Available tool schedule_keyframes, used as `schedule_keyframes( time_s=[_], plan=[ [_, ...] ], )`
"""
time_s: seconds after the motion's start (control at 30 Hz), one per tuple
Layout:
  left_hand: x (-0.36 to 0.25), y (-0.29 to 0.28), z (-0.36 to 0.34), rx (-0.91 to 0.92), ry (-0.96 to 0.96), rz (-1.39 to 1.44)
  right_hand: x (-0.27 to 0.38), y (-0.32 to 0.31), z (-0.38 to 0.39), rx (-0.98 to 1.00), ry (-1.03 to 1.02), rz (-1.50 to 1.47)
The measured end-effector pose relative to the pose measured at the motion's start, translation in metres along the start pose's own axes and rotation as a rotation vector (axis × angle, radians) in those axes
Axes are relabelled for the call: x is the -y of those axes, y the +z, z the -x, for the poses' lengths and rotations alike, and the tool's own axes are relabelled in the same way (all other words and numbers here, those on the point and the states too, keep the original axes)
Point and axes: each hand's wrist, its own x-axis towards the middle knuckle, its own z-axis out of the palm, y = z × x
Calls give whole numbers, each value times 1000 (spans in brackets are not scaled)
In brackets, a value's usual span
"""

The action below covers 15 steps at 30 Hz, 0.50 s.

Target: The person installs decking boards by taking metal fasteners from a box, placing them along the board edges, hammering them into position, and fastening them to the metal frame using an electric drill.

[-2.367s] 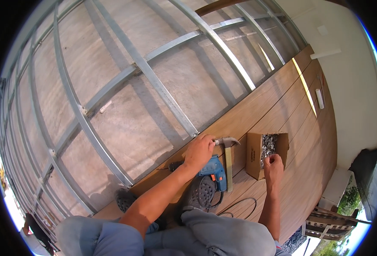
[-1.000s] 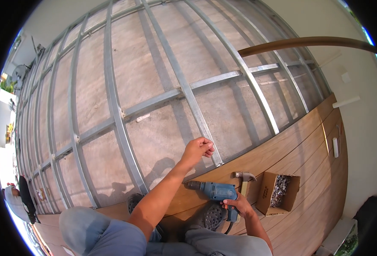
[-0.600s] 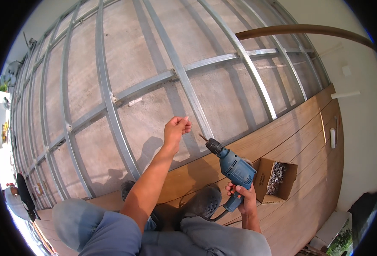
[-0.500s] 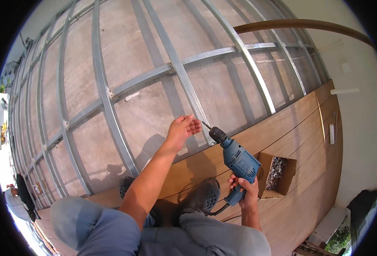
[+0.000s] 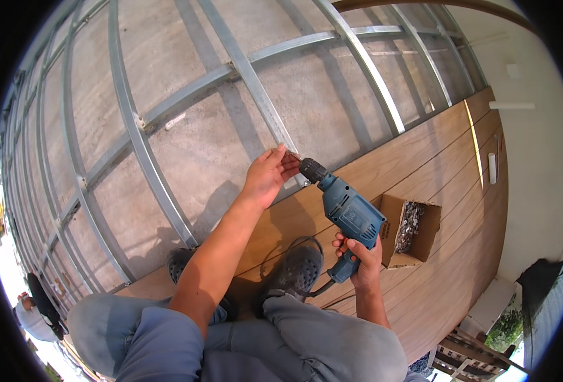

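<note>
My right hand [image 5: 362, 258] is wrapped round the handle of a blue corded power drill [image 5: 352, 213]. The drill's black chuck [image 5: 313, 170] points up and left, over a metal joist near the edge of the boards. At the tip of the bit is my left hand [image 5: 267, 175], its thumb and fingertips pinched together beside it. Whatever they hold there is too small to make out. Below both hands runs the galvanised metal joist [image 5: 254, 86].
An open cardboard box [image 5: 431, 232] of small metal pieces stands on the wood-look boards [image 5: 415, 159], right of the drill. Ahead lies a metal frame over a concrete floor [image 5: 167, 38]. My dark clogs [image 5: 297, 267] rest on the boards. A person [image 5: 36, 315] is at far left.
The drill and my left hand have come together, the bit now reaching the pinched fingertips. My view has shifted, so the frame and box sit higher in the picture.
</note>
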Motion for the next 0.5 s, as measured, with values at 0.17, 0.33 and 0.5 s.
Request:
schedule_keyframes(
  time_s=[0.17,0.33,0.5],
  plan=[
    [-1,2,0,-6,33,-23,1,3,-2,4,-14,8],
    [14,-1,-8,-90,37,-166,10,2,2,-50,-114,181],
    [38,-5,-1,-29,-151,34,15,-24,15,-64,-302,781]
  ],
)
